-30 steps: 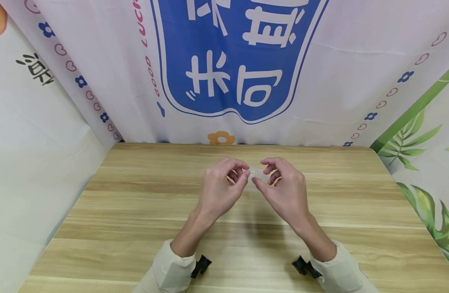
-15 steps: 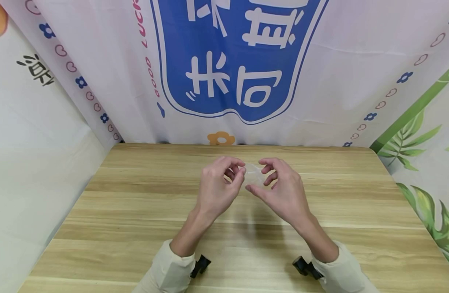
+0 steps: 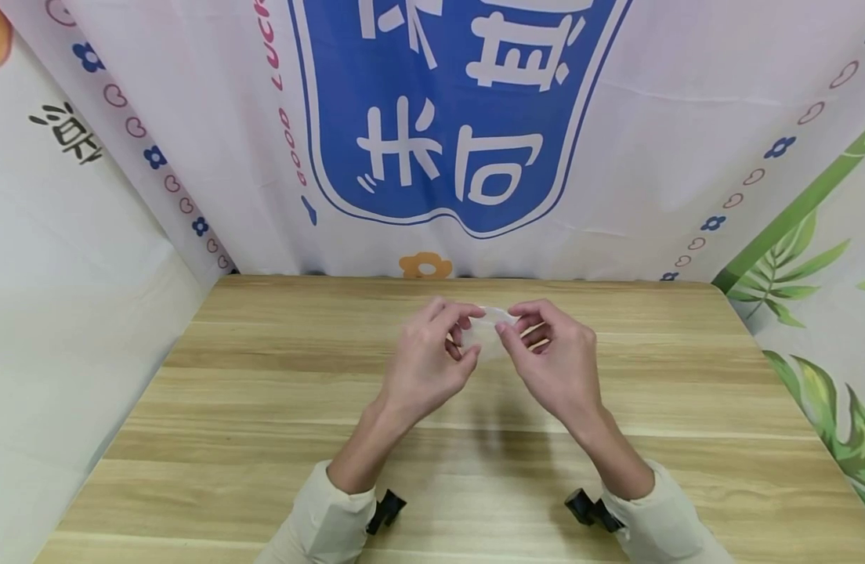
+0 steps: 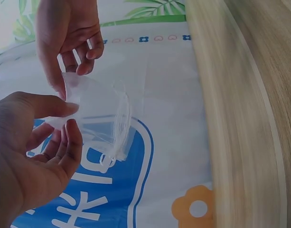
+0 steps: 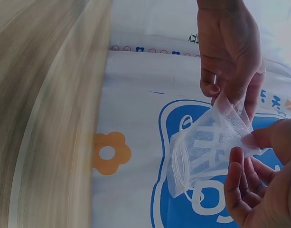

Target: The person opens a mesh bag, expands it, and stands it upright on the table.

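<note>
A small sheer white mesh drawstring bag (image 5: 202, 147) is stretched between the two hands above the table. Its gathered cords and small loops (image 5: 188, 121) show at one end in both wrist views. My right hand (image 3: 555, 352) pinches the bag's edge, thumb against index finger. My left hand (image 3: 428, 352) has curled fingers round the opposite edge; its thumb stands apart from the index finger in the head view. In the left wrist view, the left thumb (image 4: 64, 108) lies over the mesh. The fingers partly hide the bag's edge.
A wood-grain table (image 3: 263, 407) lies under both hands. A white cloth with a blue printed panel (image 3: 432, 204) hangs behind it. A black mount (image 3: 386, 513) sits at the left sleeve, and another black mount (image 3: 591, 511) at the right.
My right thumb has moved up and closed towards its index finger at the bag's edge. My left thumb has dropped away from its index finger. The bag has shifted slightly.
</note>
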Demonstrator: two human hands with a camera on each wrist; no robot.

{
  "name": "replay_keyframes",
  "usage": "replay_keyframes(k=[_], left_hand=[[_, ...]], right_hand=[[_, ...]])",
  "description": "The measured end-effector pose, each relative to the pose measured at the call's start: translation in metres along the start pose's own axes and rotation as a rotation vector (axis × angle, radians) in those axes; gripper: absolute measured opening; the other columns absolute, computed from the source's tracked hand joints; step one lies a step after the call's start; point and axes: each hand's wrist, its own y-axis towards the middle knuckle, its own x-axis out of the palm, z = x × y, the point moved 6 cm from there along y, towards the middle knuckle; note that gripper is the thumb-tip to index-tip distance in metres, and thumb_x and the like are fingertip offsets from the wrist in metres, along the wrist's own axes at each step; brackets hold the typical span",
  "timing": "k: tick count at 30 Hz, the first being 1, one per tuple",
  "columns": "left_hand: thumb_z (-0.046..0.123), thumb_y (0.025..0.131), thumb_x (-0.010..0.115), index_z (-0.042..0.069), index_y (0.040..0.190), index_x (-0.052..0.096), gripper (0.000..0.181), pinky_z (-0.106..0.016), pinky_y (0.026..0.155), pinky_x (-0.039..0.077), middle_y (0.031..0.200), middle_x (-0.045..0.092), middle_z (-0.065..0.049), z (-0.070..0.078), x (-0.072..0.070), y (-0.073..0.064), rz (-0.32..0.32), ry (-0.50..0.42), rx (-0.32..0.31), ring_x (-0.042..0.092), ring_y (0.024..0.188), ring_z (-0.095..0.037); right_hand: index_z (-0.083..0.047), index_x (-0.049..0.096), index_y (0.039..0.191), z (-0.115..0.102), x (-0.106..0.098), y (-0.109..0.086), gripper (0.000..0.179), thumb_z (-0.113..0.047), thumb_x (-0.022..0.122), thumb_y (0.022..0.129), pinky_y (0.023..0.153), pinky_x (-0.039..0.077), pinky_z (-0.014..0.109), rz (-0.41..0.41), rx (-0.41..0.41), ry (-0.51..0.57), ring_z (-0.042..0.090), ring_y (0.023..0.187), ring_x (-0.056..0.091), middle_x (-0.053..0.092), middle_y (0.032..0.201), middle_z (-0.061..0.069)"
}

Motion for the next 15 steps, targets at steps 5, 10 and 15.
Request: replay_keyframes(k=[5, 10, 15], left_hand=[[-0.004, 0.083, 0.086, 0.001, 0.119, 0.074, 0.038, -0.019, 0.064, 0.057, 0.097, 0.065, -0.011, -0.0015, 0.0008, 0.0, -0.012, 0.001, -0.013, 0.061, 0.077, -0.018], [0.008, 0.094, 0.082, 0.003, 0.107, 0.078, 0.014, -0.021, 0.06, 0.051, 0.09, 0.068, -0.008, -0.0047, -0.0043, 0.0001, 0.058, 0.023, -0.054, 0.061, 0.072, -0.016], [0.005, 0.096, 0.077, 0.006, 0.095, 0.079, 0.003, -0.02, 0.058, 0.048, 0.084, 0.069, -0.005, -0.0056, -0.006, 0.0002, 0.082, 0.055, -0.07, 0.059, 0.068, -0.012]], right_hand=[[-0.003, 0.077, 0.108, -0.0003, -0.0002, 0.0005, 0.018, -0.01, 0.083, 0.092, 0.064, 0.06, 0.018, 0.011, -0.018, 0.007, 0.019, 0.071, 0.074, 0.076, 0.083, 0.007], [-0.005, 0.077, 0.108, -0.0022, 0.002, 0.0001, 0.018, -0.009, 0.084, 0.092, 0.062, 0.061, 0.022, -0.032, -0.061, -0.033, 0.016, 0.071, 0.073, 0.075, 0.084, 0.005], [-0.007, 0.078, 0.11, -0.0039, 0.0034, -0.001, 0.022, -0.013, 0.087, 0.091, 0.059, 0.054, 0.018, -0.046, -0.1, -0.074, 0.015, 0.073, 0.071, 0.076, 0.088, 0.005]])
